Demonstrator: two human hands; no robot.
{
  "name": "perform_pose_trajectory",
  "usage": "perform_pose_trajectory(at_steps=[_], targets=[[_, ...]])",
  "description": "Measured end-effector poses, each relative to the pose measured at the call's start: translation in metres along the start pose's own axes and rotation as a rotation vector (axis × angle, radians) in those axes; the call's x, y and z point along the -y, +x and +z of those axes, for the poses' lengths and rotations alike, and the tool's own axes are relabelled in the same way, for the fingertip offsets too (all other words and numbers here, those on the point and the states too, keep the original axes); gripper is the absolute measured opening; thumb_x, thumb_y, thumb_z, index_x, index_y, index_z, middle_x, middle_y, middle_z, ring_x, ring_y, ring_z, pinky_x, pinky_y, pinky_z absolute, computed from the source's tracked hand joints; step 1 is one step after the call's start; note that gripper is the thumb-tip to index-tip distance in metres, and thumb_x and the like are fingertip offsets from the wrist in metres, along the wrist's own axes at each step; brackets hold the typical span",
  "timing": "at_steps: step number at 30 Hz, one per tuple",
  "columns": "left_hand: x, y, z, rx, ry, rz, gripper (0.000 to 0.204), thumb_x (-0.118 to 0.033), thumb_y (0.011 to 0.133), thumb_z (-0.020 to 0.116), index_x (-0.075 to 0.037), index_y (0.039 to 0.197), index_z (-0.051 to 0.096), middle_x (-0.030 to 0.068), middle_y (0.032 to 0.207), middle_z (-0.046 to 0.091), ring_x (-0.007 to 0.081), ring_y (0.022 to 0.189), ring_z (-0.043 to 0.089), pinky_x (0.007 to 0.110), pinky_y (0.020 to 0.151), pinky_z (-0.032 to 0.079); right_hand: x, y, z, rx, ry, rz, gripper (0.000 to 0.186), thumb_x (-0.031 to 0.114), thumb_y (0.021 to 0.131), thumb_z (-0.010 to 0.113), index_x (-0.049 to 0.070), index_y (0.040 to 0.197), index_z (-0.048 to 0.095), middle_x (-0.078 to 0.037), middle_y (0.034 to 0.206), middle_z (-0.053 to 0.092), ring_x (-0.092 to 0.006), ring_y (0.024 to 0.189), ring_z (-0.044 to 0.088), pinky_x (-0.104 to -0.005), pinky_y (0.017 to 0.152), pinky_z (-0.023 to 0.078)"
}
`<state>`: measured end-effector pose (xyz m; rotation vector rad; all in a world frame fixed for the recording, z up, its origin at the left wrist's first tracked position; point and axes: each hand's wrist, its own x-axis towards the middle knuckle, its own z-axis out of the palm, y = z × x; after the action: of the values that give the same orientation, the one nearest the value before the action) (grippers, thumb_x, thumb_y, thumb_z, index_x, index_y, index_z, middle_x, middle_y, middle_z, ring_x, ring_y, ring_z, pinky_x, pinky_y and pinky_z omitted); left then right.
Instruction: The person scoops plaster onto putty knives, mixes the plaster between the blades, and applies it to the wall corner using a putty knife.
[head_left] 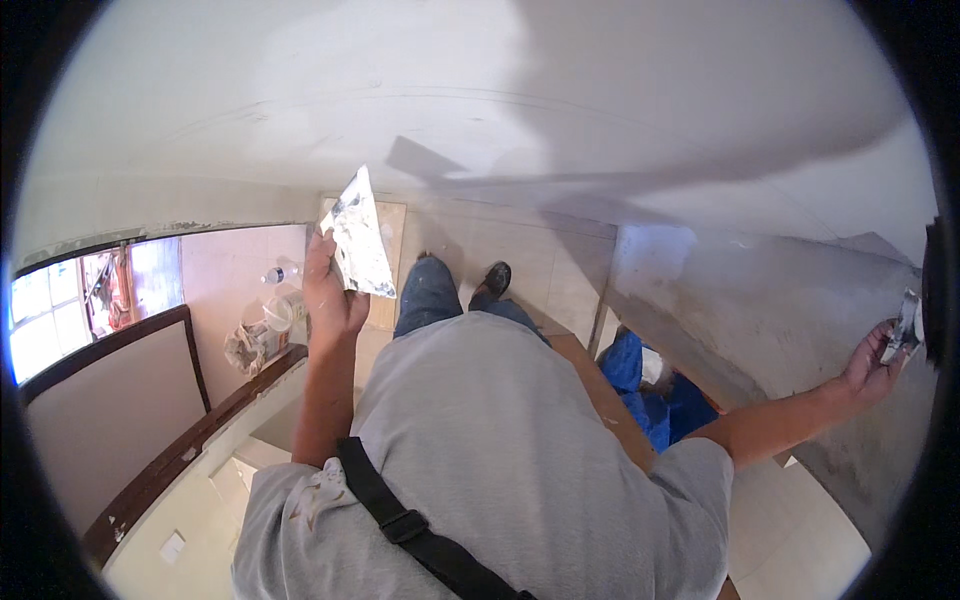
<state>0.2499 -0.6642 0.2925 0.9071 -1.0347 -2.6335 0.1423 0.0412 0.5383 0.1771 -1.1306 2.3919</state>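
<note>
My left hand [330, 285] is closed around the edge of a flat, pale plastering board [362, 238], smeared with white and dark patches. It is held tilted up in front of my left side. My right arm stretches far out to the right. There my right hand [870, 368] grips a putty knife [906, 325] close to the grey, rough part of the wall [760, 300]. Whether its blade touches the wall cannot be made out. In front of me the wall [400, 60] is smooth and whitish, with shadows of my arm and the board on it.
Blue sheeting [645, 400] lies low on the right around something whitish. To the left runs a dark wooden rail [180, 475], with a white bucket [283, 312], a crumpled bag [245, 348] and a plastic bottle [278, 274] beyond. A window [50, 310] is at far left.
</note>
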Motion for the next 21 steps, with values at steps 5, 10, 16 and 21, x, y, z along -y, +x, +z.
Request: perform_pose_trajectory(at_steps=[5, 10, 16, 21], targets=[[0.084, -0.082, 0.18, 0.119, 0.14, 0.056, 0.035, -0.018, 0.099, 0.041, -0.001, 0.129, 0.046, 0.0137, 0.115, 0.063, 0.0214, 0.102, 0.067, 0.034, 0.085, 0.058, 0.173, 0.067, -0.175, -0.15, 0.069, -0.153, 0.033, 0.005, 0.097, 0.045, -0.011, 0.126, 0.046, -0.028, 0.121, 0.052, -0.0382, 0.107, 0.052, -0.0473, 0.08, 0.045], [0.119, -0.073, 0.199, 0.16, 0.165, 0.039, 0.031, -0.019, 0.099, 0.045, -0.002, 0.124, 0.051, 0.0085, 0.109, 0.063, 0.0168, 0.097, 0.065, 0.03, 0.08, 0.055, 0.189, 0.064, -0.126, -0.135, 0.021, -0.216, 0.035, 0.009, 0.099, 0.046, -0.011, 0.128, 0.046, -0.026, 0.122, 0.052, -0.0358, 0.107, 0.053, -0.0493, 0.086, 0.047], [0.149, -0.085, 0.23, 0.303, 0.263, -0.074, 0.045, -0.029, 0.099, 0.046, -0.001, 0.135, 0.045, 0.0135, 0.123, 0.059, 0.0262, 0.109, 0.063, 0.04, 0.09, 0.054, 0.167, 0.077, -0.092, -0.664, -0.56, -0.452, 0.039, 0.02, 0.096, 0.063, 0.0, 0.128, 0.052, -0.013, 0.118, 0.058, -0.0224, 0.104, 0.059, -0.0346, 0.086, 0.054], [0.158, -0.071, 0.234, 0.542, 0.131, -0.065, 0.04, -0.026, 0.097, 0.049, -0.005, 0.131, 0.05, 0.0088, 0.123, 0.06, 0.0212, 0.115, 0.058, 0.037, 0.1, 0.046, 0.192, 0.1, 0.012, -0.474, -0.996, -0.679, 0.038, 0.019, 0.096, 0.061, -0.001, 0.128, 0.053, -0.01, 0.11, 0.064, -0.0175, 0.091, 0.065, -0.0313, 0.063, 0.059]])
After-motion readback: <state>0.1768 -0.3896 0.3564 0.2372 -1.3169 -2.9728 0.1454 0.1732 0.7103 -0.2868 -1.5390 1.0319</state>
